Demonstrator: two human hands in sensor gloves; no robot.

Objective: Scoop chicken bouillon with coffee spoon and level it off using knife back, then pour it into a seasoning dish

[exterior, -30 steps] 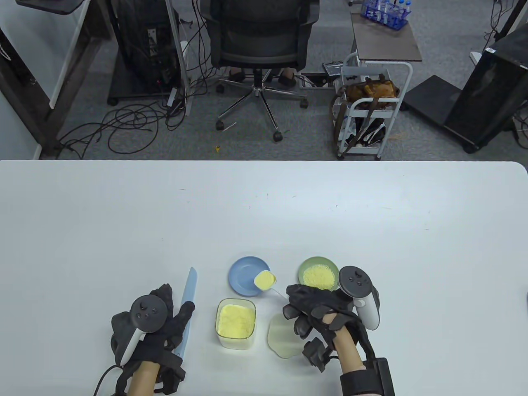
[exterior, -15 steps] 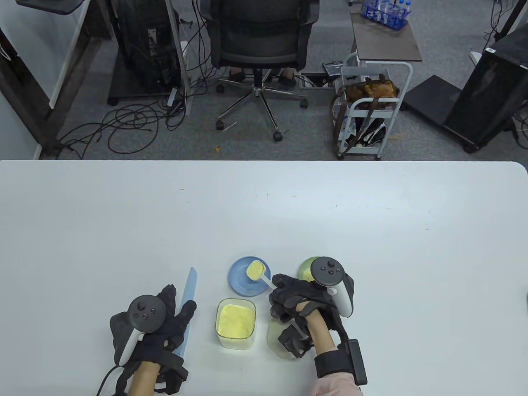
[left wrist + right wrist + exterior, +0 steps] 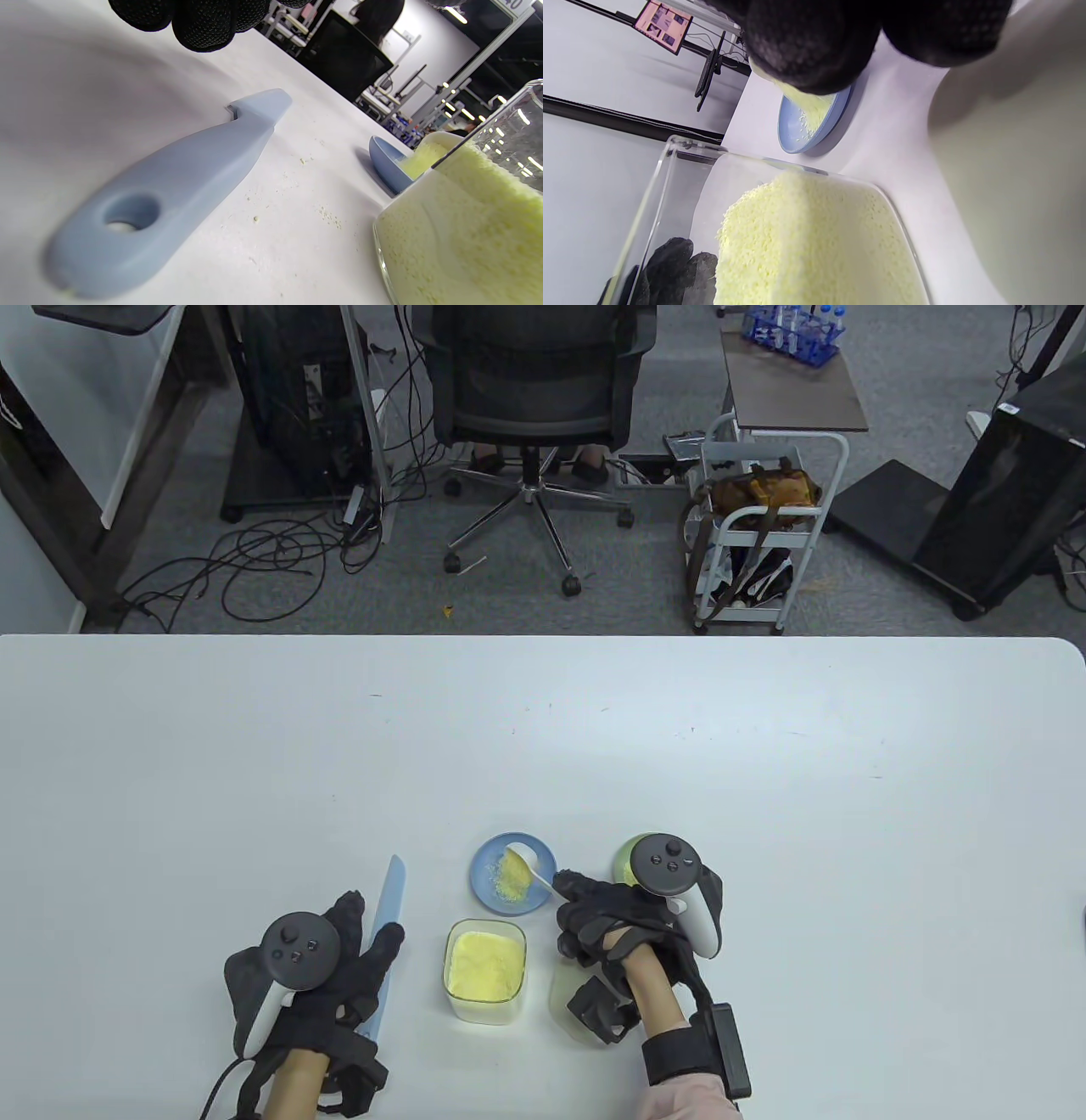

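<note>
My right hand (image 3: 594, 912) grips the handle of the white coffee spoon (image 3: 528, 867), tipped over the blue seasoning dish (image 3: 485, 884). Yellow bouillon (image 3: 512, 880) lies in a small heap in that dish and spills from the spoon (image 3: 801, 99). The clear glass container (image 3: 484, 971) of bouillon stands just in front of the dish. A light blue knife (image 3: 387, 929) lies flat on the table, its handle (image 3: 169, 182) under my left hand (image 3: 356, 959), whose fingers rest over it. In the left wrist view the fingertips (image 3: 203, 21) hover above the handle.
A green dish (image 3: 626, 857) with bouillon sits behind my right hand, mostly hidden by the tracker. A pale lid (image 3: 562, 993) lies under my right wrist. A few grains (image 3: 297, 186) are scattered on the table beside the knife.
The right hand carried the full spoon left over the blue dish, then turned it; the bouillon now lies in the dish. The left hand and knife stayed put.
</note>
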